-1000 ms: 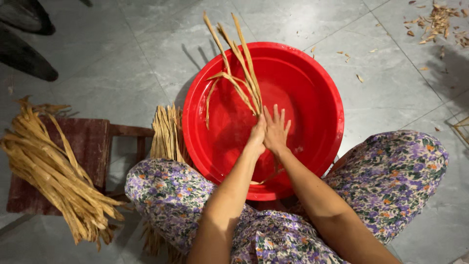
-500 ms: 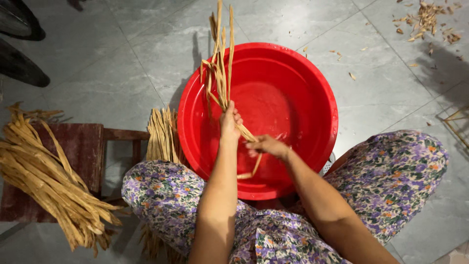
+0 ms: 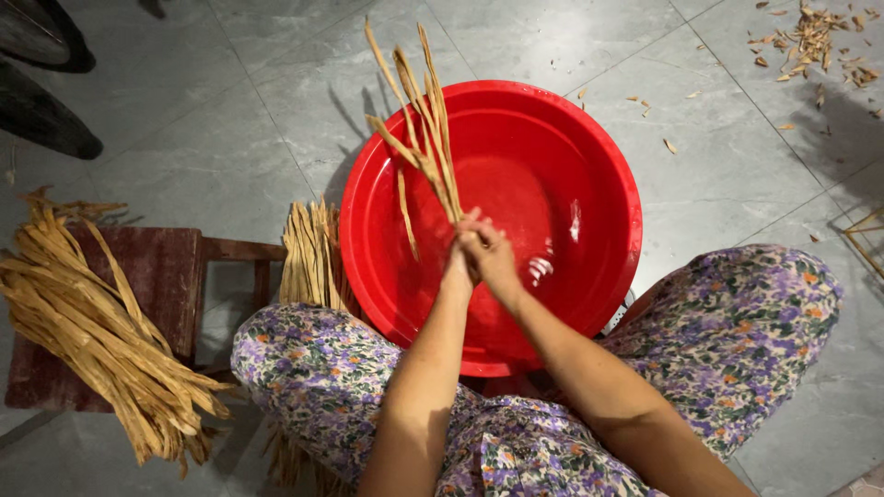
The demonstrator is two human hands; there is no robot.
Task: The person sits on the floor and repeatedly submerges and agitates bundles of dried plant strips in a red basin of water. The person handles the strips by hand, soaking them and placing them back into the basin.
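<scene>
Head view looks straight down on a seated person in flowered trousers [image 3: 737,322] with a red basin [image 3: 516,129] on the grey tiled floor [image 3: 230,110] between the knees. Both hands meet over the middle of the basin, pressed together around the lower end of a small bunch of tan strips [image 3: 424,129]. The left hand [image 3: 460,253] and the right hand [image 3: 493,258] have their fingers closed on the bunch, one hand against the other, so single fingers are hard to tell apart. The strips stand up from the hands and fan out over the far left rim of the basin, with one strip hanging down loose inside it.

A wet gleam shows on the basin floor just right of the hands. A second bundle of strips [image 3: 308,248] lies on the floor against the basin's left side. Further left, a bigger heap of strips [image 3: 101,322] rests across a low wooden stool [image 3: 157,267]. Small scraps [image 3: 810,37] lie scattered on the tiles at the upper right.
</scene>
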